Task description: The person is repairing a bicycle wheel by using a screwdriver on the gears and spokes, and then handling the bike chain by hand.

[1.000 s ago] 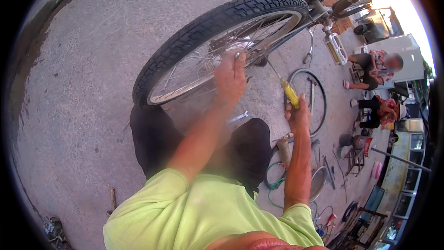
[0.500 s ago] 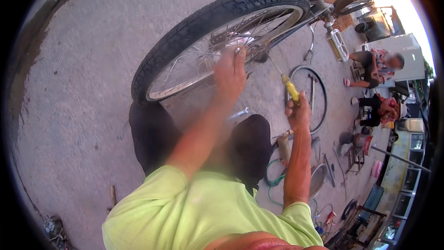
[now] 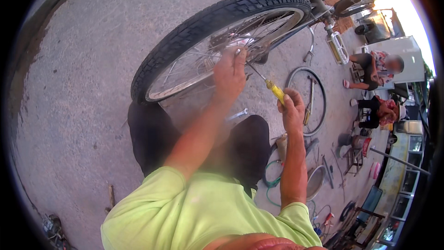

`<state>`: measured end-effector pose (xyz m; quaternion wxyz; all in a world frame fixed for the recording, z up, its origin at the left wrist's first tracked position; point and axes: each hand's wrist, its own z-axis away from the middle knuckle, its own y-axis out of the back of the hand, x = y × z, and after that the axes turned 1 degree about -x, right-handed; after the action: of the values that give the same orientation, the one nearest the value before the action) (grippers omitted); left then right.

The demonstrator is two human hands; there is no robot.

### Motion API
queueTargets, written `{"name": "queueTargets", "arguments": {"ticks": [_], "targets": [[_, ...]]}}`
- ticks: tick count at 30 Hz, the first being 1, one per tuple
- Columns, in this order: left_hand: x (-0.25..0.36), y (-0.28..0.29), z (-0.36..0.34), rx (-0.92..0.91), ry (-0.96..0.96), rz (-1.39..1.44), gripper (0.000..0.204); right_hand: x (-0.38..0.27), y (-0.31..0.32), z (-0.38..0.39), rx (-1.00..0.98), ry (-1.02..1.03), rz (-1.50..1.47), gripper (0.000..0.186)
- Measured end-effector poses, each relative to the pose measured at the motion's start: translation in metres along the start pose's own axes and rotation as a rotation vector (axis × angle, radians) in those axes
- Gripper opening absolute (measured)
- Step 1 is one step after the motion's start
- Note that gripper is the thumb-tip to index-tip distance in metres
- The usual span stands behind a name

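Observation:
The bicycle's rear wheel, with its knobbly black tyre, stands tilted in front of my knees. At its hub is my left hand, thumb and fingers pinched together; a small shiny bit shows at the fingertips, but what they grip is mostly hidden. My right hand is closed round the yellow handle of a screwdriver. Its thin shaft slants up toward the hub, just right of my left hand; whether the tip touches anything is hidden. Below the wheel a silver wrench lies between my knees.
On the ground to the right lie a dark ring like a bare tyre and a hammer inside it. The bicycle's pedal sticks out at upper right. Two seated people, a metal basin, hoses and buckets are farther right.
My right hand has moved left and slightly up, bringing the screwdriver closer to the hub. My left hand stays at the hub.

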<state>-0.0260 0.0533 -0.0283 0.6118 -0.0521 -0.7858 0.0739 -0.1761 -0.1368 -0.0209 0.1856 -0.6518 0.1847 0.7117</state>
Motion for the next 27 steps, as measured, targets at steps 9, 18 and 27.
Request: {"name": "queueTargets", "arguments": {"ticks": [9, 18, 27], "targets": [[0.005, -0.004, 0.003, 0.019, 0.029, 0.04, 0.022, -0.003, 0.016, 0.005, 0.129, -0.104, -0.373, 0.022], [0.015, -0.006, 0.003, 0.001, 0.086, 0.097, 0.024, 0.001, 0.016, 0.003, 0.206, -0.084, -0.407, 0.024], [0.009, -0.004, 0.001, -0.01, 0.043, 0.049, 0.026, 0.002, 0.018, -0.004, 0.211, -0.047, -0.398, 0.026]]}}
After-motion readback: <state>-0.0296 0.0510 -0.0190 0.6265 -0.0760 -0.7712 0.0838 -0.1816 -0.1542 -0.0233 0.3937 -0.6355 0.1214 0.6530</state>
